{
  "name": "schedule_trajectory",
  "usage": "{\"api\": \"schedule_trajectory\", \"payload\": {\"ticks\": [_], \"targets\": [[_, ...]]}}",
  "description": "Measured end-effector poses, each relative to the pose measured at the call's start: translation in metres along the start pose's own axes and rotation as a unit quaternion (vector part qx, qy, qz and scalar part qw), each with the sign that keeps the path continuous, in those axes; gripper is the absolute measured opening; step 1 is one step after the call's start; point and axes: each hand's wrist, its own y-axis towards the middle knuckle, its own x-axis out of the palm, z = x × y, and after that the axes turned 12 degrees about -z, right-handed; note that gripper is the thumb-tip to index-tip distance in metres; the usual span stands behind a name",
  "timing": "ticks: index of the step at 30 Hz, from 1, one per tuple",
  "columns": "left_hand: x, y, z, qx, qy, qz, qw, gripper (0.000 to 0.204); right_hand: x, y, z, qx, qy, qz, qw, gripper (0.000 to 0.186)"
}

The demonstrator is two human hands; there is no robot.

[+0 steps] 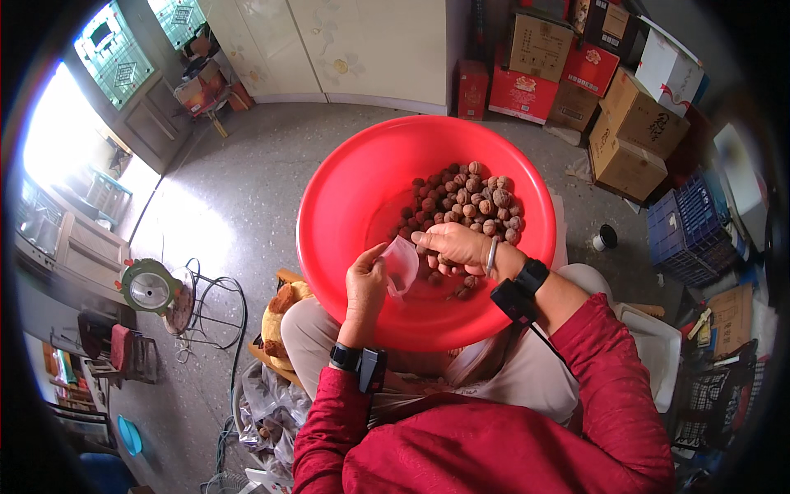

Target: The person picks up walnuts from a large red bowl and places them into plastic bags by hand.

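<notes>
Left hand point(366, 284) is pinching plastic bag point(399, 269) toward left edge of basin point(350, 193). Right hand point(459, 245) is covering walnuts point(473, 198), fingers half-hidden, can't tell grip

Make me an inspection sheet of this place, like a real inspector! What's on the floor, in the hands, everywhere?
Surface: grey speckled floor; a big red basin is over the person's lap, its support hidden.
Job's things: brown walnuts, heaped mostly toward the basin's right side; a thin see-through bag.
Clutter: blue crates at right; plastic bags at lower left.
Left hand: pinches the bag's edge.
Right hand: over the walnuts, beside the bag; its exact grip is unclear.
Cables: dark cable curving along the floor at left.
Surroundings: cardboard boxes, pale cabinet doors, bright doorway.
</notes>
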Motion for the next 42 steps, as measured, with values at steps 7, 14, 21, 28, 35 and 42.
{"api": "schedule_trajectory", "payload": {"ticks": [7, 14, 21, 28, 35, 42], "targets": [[0.002, -0.002, 0.004, 0.0, 0.004, 0.001, 1.0, 0.027, 0.016, 0.003, -0.006, -0.044, -0.01, 0.015, 0.999, 0.036], [0.001, -0.002, 0.005, -0.006, 0.006, 0.002, 1.0, 0.027, 0.012, 0.002, -0.006, -0.042, 0.016, 0.032, 0.998, 0.038], [0.003, -0.003, 0.009, 0.002, 0.019, 0.007, 1.0, 0.026, 0.009, -0.001, -0.006, 0.002, 0.045, 0.051, 0.998, 0.033], [0.003, -0.004, 0.013, -0.012, 0.023, 0.003, 1.0, 0.026, 0.004, 0.009, 0.008, -0.036, 0.008, 0.042, 0.998, 0.02], [0.003, -0.005, 0.016, -0.015, 0.02, -0.002, 1.0, 0.027, 0.002, 0.019, 0.013, -0.083, -0.172, 0.088, 0.978, 0.029], [0.0, -0.002, 0.008, -0.002, 0.023, 0.001, 1.0, 0.027, 0.015, 0.008, -0.002, -0.072, -0.084, 0.065, 0.992, 0.039]]}}
